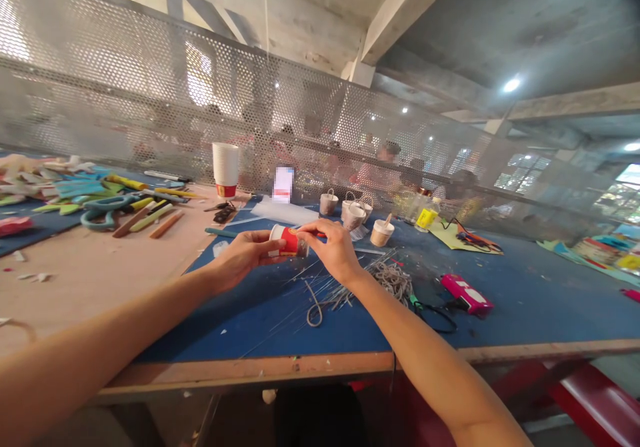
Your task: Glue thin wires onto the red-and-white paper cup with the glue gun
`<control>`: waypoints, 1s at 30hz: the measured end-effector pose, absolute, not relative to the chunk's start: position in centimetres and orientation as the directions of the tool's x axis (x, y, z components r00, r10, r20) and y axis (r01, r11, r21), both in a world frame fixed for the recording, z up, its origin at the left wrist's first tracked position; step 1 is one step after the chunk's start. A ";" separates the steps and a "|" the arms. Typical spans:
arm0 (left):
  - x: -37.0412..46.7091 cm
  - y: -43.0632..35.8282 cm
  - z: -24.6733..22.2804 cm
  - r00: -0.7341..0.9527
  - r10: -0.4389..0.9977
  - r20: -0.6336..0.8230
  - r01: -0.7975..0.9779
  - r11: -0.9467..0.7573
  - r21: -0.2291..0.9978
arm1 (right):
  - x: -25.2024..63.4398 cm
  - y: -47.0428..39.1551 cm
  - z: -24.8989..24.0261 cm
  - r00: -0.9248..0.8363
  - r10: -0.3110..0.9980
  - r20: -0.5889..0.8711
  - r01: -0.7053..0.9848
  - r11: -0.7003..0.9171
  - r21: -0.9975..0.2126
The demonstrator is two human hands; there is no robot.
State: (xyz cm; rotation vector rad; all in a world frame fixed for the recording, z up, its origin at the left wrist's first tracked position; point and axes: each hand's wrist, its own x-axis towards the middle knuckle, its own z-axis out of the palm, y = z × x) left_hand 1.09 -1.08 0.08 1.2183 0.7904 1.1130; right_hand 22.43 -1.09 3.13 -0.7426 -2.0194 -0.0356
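Observation:
A small red and white paper cup point(289, 242) lies tipped on its side in the air above the blue mat point(210, 327). My left hand point(245, 255) grips it at its white end, fingers wrapped round it. At the cup's other end, my right hand point(334, 246) is closed, its fingertips pinching at the red side; anything between them is too small to name. Below my right hand is a heap of grey cord point(393, 282) with thin wires. Several small cups with cord handles point(354, 215) stand behind my hands.
Scissors point(100, 212), markers and colored pieces lie at the left, near a tall cup stack point(225, 167). A phone point(283, 184) stands against the perforated metal screen point(240, 87). To the right are a yellow-labelled bottle point(427, 216) and a pink device point(466, 294) with a cable.

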 end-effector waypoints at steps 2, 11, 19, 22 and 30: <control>1.2 -1.2 0.3 0.291 0.953 0.085 -0.214 -0.021 0.976 | 22.4 -1.0 3.2 -0.357 0.504 0.786 0.519 0.807 -0.282; 1.3 -1.3 0.2 0.292 0.954 0.073 -0.177 -0.021 0.984 | 22.8 -0.4 3.1 -0.351 0.484 0.802 0.575 0.787 -0.223; 1.4 -1.4 0.3 0.307 0.949 0.069 -0.155 -0.022 0.988 | 23.0 0.0 3.0 -0.353 0.491 0.796 0.616 0.763 -0.197; 1.5 -1.7 0.5 0.294 0.953 0.079 -0.137 -0.039 0.990 | 23.0 0.0 3.0 -0.355 0.498 0.791 0.625 0.756 -0.195; 1.6 -1.7 0.5 0.297 0.951 0.091 -0.124 -0.056 0.991 | 23.0 0.2 2.8 -0.327 0.536 0.778 0.668 0.714 -0.211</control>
